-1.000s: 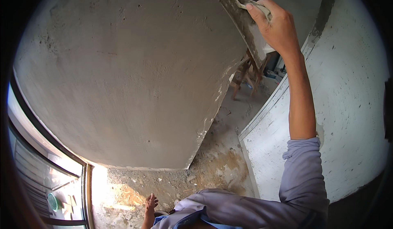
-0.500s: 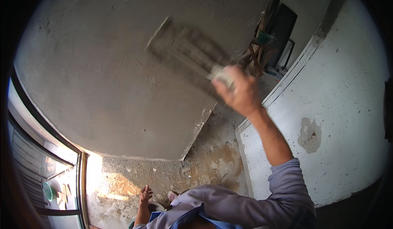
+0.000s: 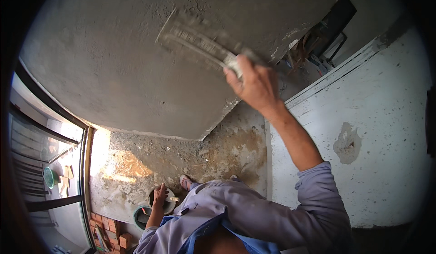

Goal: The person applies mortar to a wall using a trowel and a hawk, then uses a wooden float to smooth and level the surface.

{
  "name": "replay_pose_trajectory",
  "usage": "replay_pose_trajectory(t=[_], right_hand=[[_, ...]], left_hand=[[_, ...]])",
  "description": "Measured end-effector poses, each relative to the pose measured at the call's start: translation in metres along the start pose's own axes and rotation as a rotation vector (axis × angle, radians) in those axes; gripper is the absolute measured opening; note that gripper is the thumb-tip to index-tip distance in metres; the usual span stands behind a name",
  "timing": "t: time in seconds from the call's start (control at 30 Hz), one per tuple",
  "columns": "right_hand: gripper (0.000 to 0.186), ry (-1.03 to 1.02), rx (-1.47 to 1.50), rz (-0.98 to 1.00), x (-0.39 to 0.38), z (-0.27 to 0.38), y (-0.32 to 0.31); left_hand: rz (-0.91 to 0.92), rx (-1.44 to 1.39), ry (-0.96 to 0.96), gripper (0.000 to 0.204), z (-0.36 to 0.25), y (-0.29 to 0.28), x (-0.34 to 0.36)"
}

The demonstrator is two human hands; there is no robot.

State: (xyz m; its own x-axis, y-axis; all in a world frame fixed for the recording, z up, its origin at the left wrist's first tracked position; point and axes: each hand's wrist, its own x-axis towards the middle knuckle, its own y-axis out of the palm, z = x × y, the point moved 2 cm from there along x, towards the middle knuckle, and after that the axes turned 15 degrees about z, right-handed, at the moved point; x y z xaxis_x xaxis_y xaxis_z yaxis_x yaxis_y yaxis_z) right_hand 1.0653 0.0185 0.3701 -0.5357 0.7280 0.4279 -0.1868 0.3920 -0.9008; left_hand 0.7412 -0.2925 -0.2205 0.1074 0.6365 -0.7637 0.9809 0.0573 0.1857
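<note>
My right hand (image 3: 256, 81) is wrapped round the handle of a long, rectangular plastering float (image 3: 200, 40), smeared grey. The float's blade lies against or very near the grey plastered wall (image 3: 127, 72) and points to the upper left; motion blurs its edges. Low on the left, my left hand (image 3: 160, 194) hangs with fingers stretched and nothing visible in it. Beneath that hand, in line with it, stands a bucket (image 3: 170, 205) with a pale rim and something light-handled in it. A green bucket (image 3: 140, 217) is partly hidden by my left forearm.
A white, spattered panel or wall (image 3: 313, 163) with a grey patch rises on the right. Stained floor (image 3: 231, 145) runs below the plaster's edge. Window frames (image 3: 84, 163) stand at left, with orange bricks (image 3: 109, 224) below. Dark boards (image 3: 334, 24) lean at upper right.
The view has tipped downward, bringing the buckets, bricks and feet into sight. My right hand and the float sit slightly farther left and up in the picture. The left hand stays low and open.
</note>
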Motion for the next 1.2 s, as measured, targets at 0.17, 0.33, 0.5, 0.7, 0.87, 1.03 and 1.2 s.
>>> replay_pose_trajectory(t=[0.17,0.33,0.5,0.7,0.87,1.03,1.2], right_hand=[[0.028,-0.050,0.163,0.102,-0.058,0.033,0.098],[0.030,-0.051,0.670,0.156,0.026,0.061,0.012],[0.037,-0.140,0.896,0.814,0.003,0.082,0.075],[0.034,-0.028,0.519,0.849,-0.073,0.104,0.296],[0.029,0.129,0.537,0.743,-0.067,0.097,0.392],[0.027,0.201,0.505,0.408,-0.059,0.063,0.301],[0.026,0.082,0.648,0.381,-0.064,0.055,0.215]], left_hand=[[0.054,0.019,0.079,0.065,-0.030,0.014,0.010],[-0.026,-0.086,0.165,0.055,-0.005,-0.027,-0.005],[-0.112,-0.205,0.054,0.052,0.051,-0.030,-0.024],[-0.175,-0.160,-0.086,0.054,0.058,-0.002,-0.101],[-0.279,-0.264,-0.125,0.053,0.050,0.004,-0.166],[-0.282,-0.246,-0.177,0.060,0.081,-0.021,-0.167],[-0.298,-0.324,-0.081,0.055,0.064,0.007,-0.158]])
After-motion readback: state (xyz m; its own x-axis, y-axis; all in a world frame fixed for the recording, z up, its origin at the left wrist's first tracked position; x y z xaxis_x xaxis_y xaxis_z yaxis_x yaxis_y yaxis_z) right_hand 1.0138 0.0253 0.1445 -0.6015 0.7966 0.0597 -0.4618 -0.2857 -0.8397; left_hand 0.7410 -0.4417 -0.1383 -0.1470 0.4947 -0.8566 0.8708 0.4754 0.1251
